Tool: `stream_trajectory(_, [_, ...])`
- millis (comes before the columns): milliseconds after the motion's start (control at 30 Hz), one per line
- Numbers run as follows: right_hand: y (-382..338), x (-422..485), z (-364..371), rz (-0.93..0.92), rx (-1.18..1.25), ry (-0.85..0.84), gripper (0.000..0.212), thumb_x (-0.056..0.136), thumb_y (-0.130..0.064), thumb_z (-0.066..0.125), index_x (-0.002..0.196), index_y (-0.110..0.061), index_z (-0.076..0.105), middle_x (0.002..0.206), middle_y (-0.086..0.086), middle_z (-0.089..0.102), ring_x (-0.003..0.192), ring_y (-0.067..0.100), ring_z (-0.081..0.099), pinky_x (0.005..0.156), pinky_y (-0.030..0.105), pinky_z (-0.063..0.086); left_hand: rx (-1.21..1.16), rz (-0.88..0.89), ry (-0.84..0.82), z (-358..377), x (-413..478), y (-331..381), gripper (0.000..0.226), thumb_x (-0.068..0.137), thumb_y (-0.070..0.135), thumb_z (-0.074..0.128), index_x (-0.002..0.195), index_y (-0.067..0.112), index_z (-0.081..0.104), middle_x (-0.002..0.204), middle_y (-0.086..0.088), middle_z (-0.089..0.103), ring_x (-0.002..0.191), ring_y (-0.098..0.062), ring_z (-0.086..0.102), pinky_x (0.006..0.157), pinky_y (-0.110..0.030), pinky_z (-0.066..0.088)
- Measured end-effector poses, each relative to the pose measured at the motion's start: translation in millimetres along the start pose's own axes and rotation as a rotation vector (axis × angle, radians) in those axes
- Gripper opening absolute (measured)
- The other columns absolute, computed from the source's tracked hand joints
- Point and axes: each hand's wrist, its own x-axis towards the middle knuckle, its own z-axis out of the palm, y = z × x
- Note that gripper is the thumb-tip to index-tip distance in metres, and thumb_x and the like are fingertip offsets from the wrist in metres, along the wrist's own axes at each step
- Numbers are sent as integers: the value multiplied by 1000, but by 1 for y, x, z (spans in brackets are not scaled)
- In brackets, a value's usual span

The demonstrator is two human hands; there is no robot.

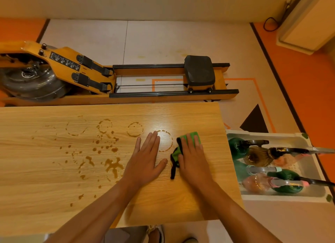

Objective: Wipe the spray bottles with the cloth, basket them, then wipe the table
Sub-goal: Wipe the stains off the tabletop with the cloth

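Your right hand [192,157], fingers [189,143] straight, pins the soft, light cloth [174,154] flat on the counter [54,116], so press through its middle, since it will likely bunch, and drag it to the brown ring [165,141] just left of those fingers; your left hand [146,157] lies flat, empty.

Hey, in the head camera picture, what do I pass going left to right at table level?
Brown spills on the table → left hand flat on the wood → right hand pressing the green cloth → white basket holding the spray bottles, beyond the table's right edge.
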Motion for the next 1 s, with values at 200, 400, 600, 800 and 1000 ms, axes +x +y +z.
stream_trajectory(200, [-4, 98, -29, 49, -8, -40, 62, 110, -30, 32, 164, -11, 7, 171, 13, -3, 157, 33, -13, 127, 44, -6, 4, -1, -1, 1, -1, 0, 85, 103, 67, 23, 165, 14, 1, 173, -1, -9, 158, -15, -14, 128, -49, -8])
stream_trajectory(400, [-5, 68, -22, -54, 185, -12, 66, 109, -30, 41, 164, -12, 9, 171, 8, -5, 156, 24, -18, 125, 38, -10, 4, 6, 12, 1, -1, -1, 85, 103, 67, 24, 165, 14, 0, 173, -1, -11, 158, -15, -15, 128, -51, -6])
stream_trajectory(600, [40, 23, -46, -8, 255, 4, 60, 111, -27, 35, 164, -18, 8, 171, -2, -6, 156, 13, -14, 128, 39, -2, -129, 23, 86, -7, 2, 9, 72, 109, 52, 30, 165, 13, 5, 173, -1, -8, 159, -14, -13, 127, -51, -5])
stream_trajectory(800, [77, 11, -44, 38, 0, -40, 62, 110, -36, 32, 164, -17, 6, 172, 2, -5, 157, 16, -13, 126, 36, -9, -160, 18, 121, -9, 36, 40, 67, 109, 42, 27, 165, 11, 4, 173, -3, -8, 158, -14, -16, 128, -48, -6])
stream_trajectory(1000, [79, 9, -28, -7, -119, 95, 62, 107, -41, 23, 163, -15, 14, 171, 4, 6, 158, 18, -4, 128, 39, -2, -125, 26, 88, -3, 84, 73, 67, 109, 44, 23, 165, 11, 4, 173, -6, -5, 158, -17, -15, 128, -49, -7])
